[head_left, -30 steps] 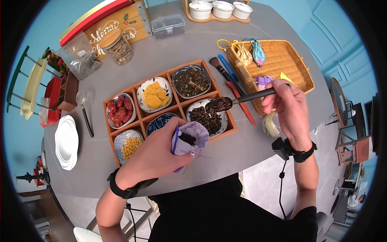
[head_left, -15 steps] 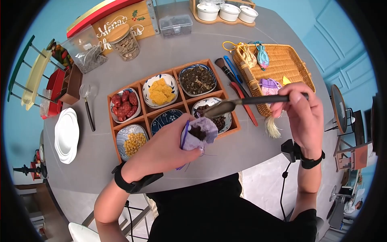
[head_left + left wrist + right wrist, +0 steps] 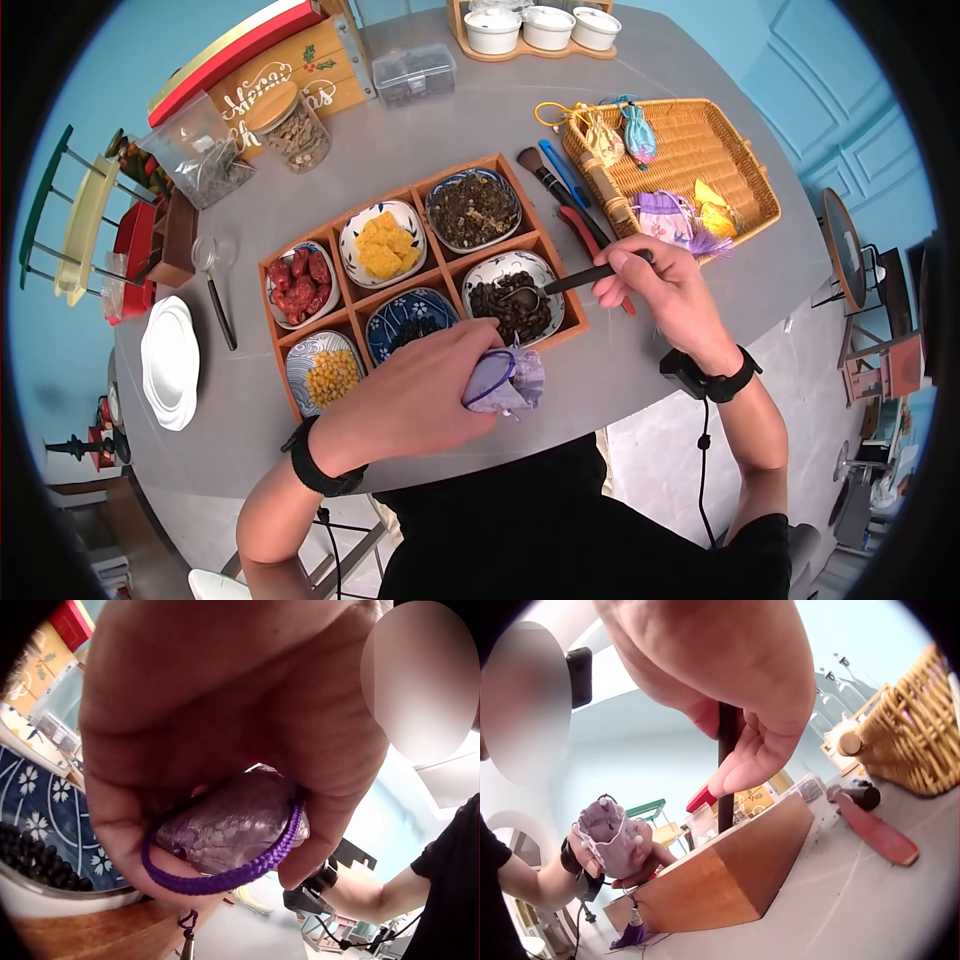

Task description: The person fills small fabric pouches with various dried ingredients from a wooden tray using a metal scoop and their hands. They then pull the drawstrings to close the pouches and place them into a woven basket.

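A small lavender pouch [image 3: 504, 381] with a purple cord is gripped by the left hand [image 3: 405, 400], in front of the divided wooden box [image 3: 437, 262]. Its mouth faces up and stands open in the right wrist view, where the pouch [image 3: 607, 836] shows a tassel below. The right hand [image 3: 668, 300] pinches the dark handle of a spoon [image 3: 575, 281], whose bowl lies among dark beans [image 3: 515, 318] in a white patterned dish. In the left wrist view the left hand [image 3: 232, 712] curls round the pouch [image 3: 232, 825].
Other dishes hold red dates [image 3: 299, 286], yellow pieces [image 3: 384, 246], dried leaves [image 3: 474, 209] and yellow kernels [image 3: 333, 376]. A wicker tray [image 3: 752, 165] with small pouches stands at the right, beside a brush [image 3: 545, 172] and red-handled tool [image 3: 580, 230]. White dishes [image 3: 170, 363] lie left.
The spoon, full of beans a second ago, tipped over the pouch and has gone back down into the bean dish. The left hand with the pouch has shifted slightly toward the body.
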A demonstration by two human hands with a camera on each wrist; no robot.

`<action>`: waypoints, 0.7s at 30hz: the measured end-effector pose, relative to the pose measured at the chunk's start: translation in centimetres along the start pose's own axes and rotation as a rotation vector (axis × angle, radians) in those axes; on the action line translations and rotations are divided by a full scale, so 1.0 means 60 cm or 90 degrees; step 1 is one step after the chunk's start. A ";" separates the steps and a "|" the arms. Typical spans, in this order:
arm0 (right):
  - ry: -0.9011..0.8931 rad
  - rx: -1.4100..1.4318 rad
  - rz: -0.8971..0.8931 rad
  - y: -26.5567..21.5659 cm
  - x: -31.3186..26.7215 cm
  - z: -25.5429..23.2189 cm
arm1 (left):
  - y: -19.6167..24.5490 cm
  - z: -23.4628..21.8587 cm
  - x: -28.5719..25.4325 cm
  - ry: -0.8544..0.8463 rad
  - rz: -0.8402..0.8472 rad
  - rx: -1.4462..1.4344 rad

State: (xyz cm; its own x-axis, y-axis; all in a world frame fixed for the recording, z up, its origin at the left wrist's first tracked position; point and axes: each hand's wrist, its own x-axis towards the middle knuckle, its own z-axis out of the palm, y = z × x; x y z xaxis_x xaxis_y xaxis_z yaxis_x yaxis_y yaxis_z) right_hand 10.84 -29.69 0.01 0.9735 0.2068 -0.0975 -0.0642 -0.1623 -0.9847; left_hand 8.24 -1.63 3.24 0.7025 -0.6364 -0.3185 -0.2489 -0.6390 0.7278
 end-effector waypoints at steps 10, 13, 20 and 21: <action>0.090 0.177 0.097 0.014 0.001 -0.007 | -0.014 0.002 -0.026 0.105 0.013 -0.095; 0.120 0.192 0.038 0.009 -0.004 -0.011 | -0.011 -0.006 -0.035 0.115 -0.042 -0.136; 0.113 0.158 -0.077 -0.066 -0.025 -0.025 | -0.010 -0.007 -0.034 0.106 -0.131 -0.227; 0.107 0.148 -0.094 -0.084 -0.029 -0.022 | -0.010 -0.007 -0.031 0.110 -0.116 -0.227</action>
State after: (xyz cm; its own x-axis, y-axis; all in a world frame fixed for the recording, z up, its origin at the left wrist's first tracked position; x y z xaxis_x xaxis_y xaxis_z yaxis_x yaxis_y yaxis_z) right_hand 9.76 -30.50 5.32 0.9974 0.0465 0.0553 0.0511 0.0870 -0.9949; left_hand 7.35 0.11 3.67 0.8225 -0.4260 -0.3769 0.1145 -0.5252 0.8433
